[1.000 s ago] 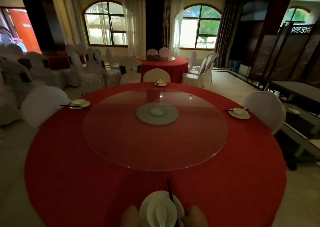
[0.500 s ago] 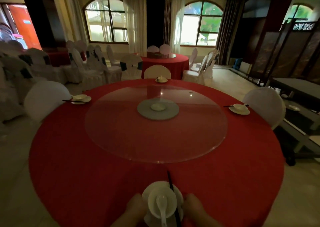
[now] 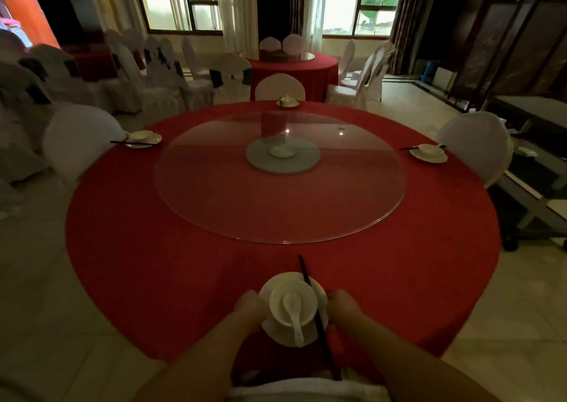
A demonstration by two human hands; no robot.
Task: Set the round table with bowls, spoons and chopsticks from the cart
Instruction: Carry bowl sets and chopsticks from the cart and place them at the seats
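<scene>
At the near edge of the round red table [image 3: 153, 263] sits a white plate [image 3: 322, 294] carrying a white bowl [image 3: 277, 305] with a white spoon [image 3: 294, 312] in it. Black chopsticks [image 3: 313, 306] lie across the plate's right side. My left hand [image 3: 250, 309] grips the plate's left rim and my right hand [image 3: 342, 308] grips its right rim. Three more settings lie on the table: one on the left [image 3: 142, 139], one at the far side [image 3: 287, 102], one on the right [image 3: 429, 153].
A glass turntable [image 3: 214, 193] covers the table's middle. White-covered chairs stand at the left [image 3: 79, 137], far side [image 3: 279, 87] and right [image 3: 474, 143]. A metal cart [image 3: 537, 205] stands to the right of the table. Another red table [image 3: 294, 67] lies beyond.
The view has tilted down and pulled back, so both hands and forearms show more. They stay on the plate's rims; whether the plate itself moved I cannot tell.
</scene>
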